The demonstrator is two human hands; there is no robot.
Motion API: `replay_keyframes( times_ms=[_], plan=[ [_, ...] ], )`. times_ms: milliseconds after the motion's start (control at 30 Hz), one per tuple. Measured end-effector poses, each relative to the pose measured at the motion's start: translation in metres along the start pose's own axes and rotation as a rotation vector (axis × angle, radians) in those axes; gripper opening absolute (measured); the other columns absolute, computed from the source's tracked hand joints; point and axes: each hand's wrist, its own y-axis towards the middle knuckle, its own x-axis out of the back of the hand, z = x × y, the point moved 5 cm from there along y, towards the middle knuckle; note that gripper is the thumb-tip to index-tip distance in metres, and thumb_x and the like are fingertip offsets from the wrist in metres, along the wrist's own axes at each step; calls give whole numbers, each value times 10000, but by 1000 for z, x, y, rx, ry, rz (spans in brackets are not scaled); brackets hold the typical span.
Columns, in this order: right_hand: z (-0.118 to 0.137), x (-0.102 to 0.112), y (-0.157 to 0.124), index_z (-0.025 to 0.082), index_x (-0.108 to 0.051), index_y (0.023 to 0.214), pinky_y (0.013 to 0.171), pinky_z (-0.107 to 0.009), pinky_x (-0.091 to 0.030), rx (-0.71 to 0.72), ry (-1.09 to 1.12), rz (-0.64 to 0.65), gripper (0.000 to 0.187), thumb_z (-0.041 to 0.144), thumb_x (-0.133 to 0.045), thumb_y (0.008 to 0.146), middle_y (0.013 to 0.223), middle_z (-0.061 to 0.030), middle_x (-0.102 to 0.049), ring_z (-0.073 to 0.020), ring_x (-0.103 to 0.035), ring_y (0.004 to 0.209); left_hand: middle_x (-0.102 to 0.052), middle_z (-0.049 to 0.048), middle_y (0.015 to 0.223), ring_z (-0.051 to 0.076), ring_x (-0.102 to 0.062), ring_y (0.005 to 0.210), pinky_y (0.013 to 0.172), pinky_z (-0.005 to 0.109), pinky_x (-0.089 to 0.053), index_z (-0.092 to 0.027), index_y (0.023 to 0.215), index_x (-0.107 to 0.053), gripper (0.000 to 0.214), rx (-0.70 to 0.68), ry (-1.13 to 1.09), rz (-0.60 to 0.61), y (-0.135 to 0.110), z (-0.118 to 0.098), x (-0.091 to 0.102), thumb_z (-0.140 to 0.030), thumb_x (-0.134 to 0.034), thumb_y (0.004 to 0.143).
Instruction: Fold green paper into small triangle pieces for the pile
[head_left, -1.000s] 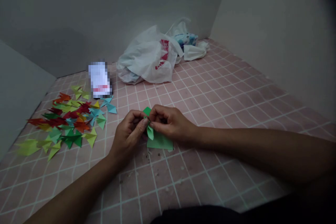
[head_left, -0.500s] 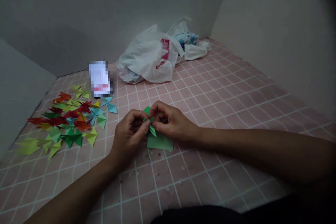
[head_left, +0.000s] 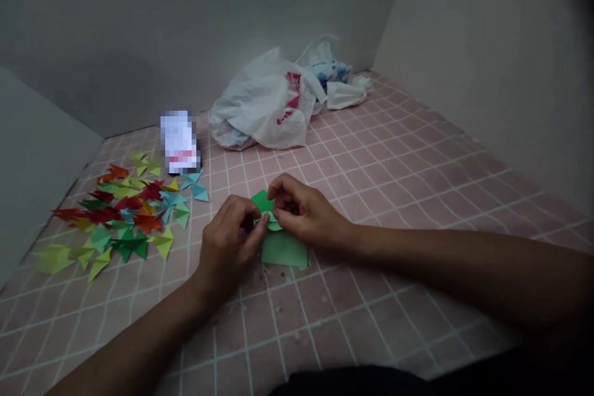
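A small green folded paper (head_left: 266, 218) is being pinched between the closed fingertips of the left hand (head_left: 229, 247) and the right hand (head_left: 304, 213), just above a green sheet (head_left: 284, 250) lying on the pink tiled floor (head_left: 399, 167). Its fold is being hidden by the fingers, so its shape cannot be told for sure. A heap of coloured folded papers (head_left: 123, 216) is lying well to the left, and a white plastic bag (head_left: 264, 105) is resting against the far wall.

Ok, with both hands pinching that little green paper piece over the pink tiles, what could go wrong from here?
The green folded piece is small and pinched between the left hand and right hand, so a slip might skew the crease. Grit specks on the tiled floor lie close to the flat green sheet and could soil it. The pile of folded pieces lies near the left forearm, which could scatter it.
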Motion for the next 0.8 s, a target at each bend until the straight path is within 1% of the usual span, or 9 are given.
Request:
replay_keyframes(
  times_ms=[233, 300, 367, 433, 533, 600, 667, 733, 800],
  plan=[
    [0, -1, 0, 213, -495, 919, 582, -250, -374, 15, 61, 6, 130, 148, -563, 829, 723, 56, -520, -108, -502, 639, -549, -5, 759, 146, -525, 674, 632, 283, -412, -208, 809, -537, 120, 19, 48, -13, 2, 3, 0, -178, -589, 913],
    [0, 0, 1, 211, -502, 912, 586, -251, -380, 9, 62, -15, 122, 150, -568, 829, 740, 49, -528, -109, -506, 650, -549, -7, 751, 146, -525, 671, 623, 279, -409, -208, 801, -546, 120, 63, 28, -22, 2, 5, 2, -186, -606, 903],
    [-1, 3, 1, 208, -512, 904, 597, -253, -386, 8, 58, -56, 110, 152, -572, 830, 758, 39, -534, -112, -510, 667, -550, -16, 734, 138, -517, 647, 600, 269, -406, -208, 796, -553, 124, 158, -17, -61, 2, 9, 5, -209, -631, 893],
    [0, 5, 1, 204, -519, 890, 607, -255, -394, 7, 56, -85, 102, 167, -593, 830, 764, 34, -533, -115, -509, 678, -542, -34, 702, 119, -493, 588, 546, 248, -394, -210, 802, -556, 138, 295, -122, -127, 1, 15, 8, -253, -653, 891],
    [3, 1, 0, 194, -532, 816, 604, -255, -388, 17, 33, -25, 135, 221, -663, 824, 722, 37, -522, -114, -491, 659, -507, -61, 645, 97, -455, 494, 449, 218, -369, -222, 829, -543, 175, 501, -377, -176, -4, 22, 6, -326, -670, 890],
    [6, -4, -2, 187, -529, 752, 606, -256, -379, 52, -12, 29, 183, 240, -687, 827, 698, 35, -523, -113, -483, 651, -507, -66, 632, 96, -468, 471, 420, 209, -384, -229, 843, -528, 204, 599, -529, -148, -8, 23, -1, -357, -682, 881],
    [10, -5, -4, 185, -523, 729, 617, -258, -374, 96, -66, 31, 182, 214, -665, 839, 706, 27, -536, -115, -487, 661, -525, -62, 636, 98, -499, 475, 418, 206, -408, -229, 846, -517, 218, 650, -626, -93, -11, 20, -8, -366, -683, 877],
    [11, -4, -5, 187, -521, 739, 622, -260, -370, 113, -100, -5, 158, 193, -638, 845, 716, 23, -544, -117, -487, 667, -519, -64, 615, 94, -499, 470, 418, 196, -402, -224, 839, -508, 213, 644, -669, -39, -14, 14, -13, -351, -675, 877],
    [11, -3, -5, 187, -527, 756, 620, -261, -369, 99, -103, -26, 141, 201, -631, 849, 715, 23, -546, -119, -485, 666, -512, -68, 604, 89, -486, 467, 420, 189, -391, -226, 856, -500, 190, 631, -679, -13, -16, 9, -15, -327, -658, 882]
  ],
)
